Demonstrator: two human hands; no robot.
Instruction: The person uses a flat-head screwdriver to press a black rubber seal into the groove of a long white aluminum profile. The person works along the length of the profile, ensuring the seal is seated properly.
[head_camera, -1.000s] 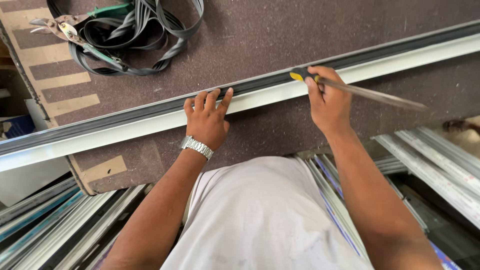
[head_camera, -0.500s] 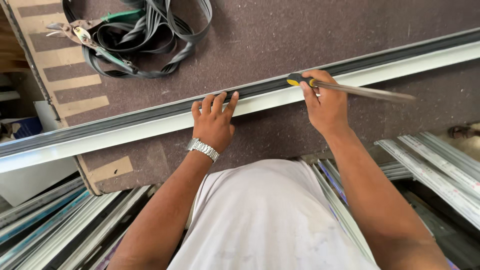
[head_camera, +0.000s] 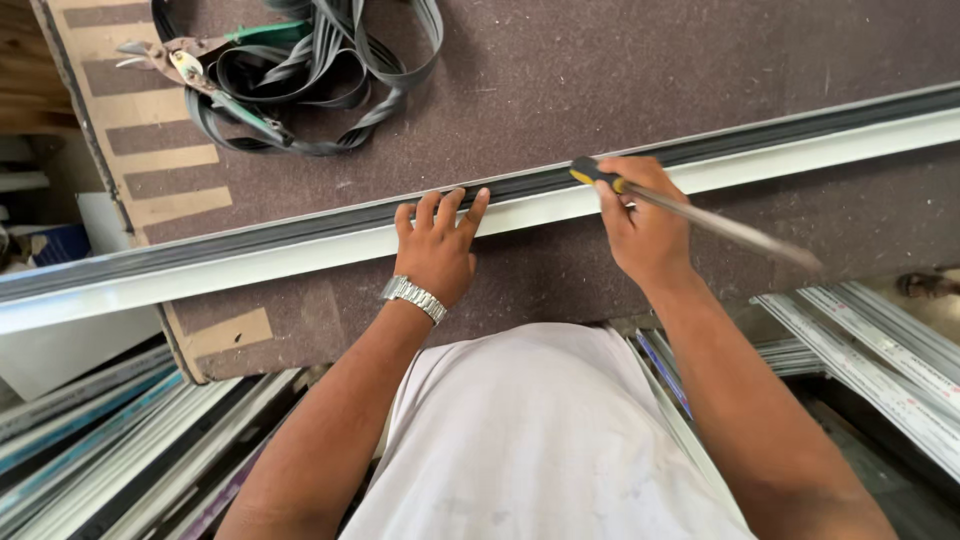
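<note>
A long white profile with a dark rubber strip in its groove lies across the brown carpeted worktable. My left hand, with a metal watch on its wrist, rests flat on the profile, fingertips on the dark strip. My right hand grips a screwdriver with a black and yellow handle. The handle end is pressed against the groove and the metal shaft points back to the right.
A loose coil of black rubber strip and green-handled snips lie at the table's far left. Stacks of white profiles lean below the table on the right, and more profiles on the left.
Both hands have slid along the profile: the right hand with the screwdriver drew a little closer to the left hand. The view shifted slightly.
</note>
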